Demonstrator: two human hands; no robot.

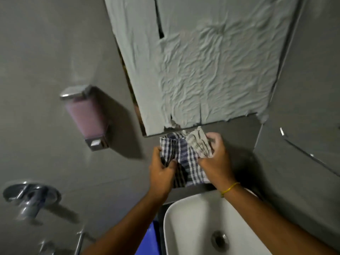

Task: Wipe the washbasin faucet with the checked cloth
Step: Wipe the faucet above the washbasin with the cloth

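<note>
I am seeing both hands holding the checked cloth (185, 159) bunched against the grey wall, just above the back rim of the white washbasin (185, 214). The left hand (161, 173) is gripping the cloth's left side with fingers closed, and the right hand (215, 159) is clutching the right side likewise. The washbasin faucet is lying hidden under the cloth, so I cannot tell its position; a pink soap dispenser (86, 115) is hanging well to the left.

Both arms reach forward, hands close together. The left hand (161, 171) is closed in a pinch, thumb forward; the right hand (216, 161) is curled shut, knuckles up.
</note>
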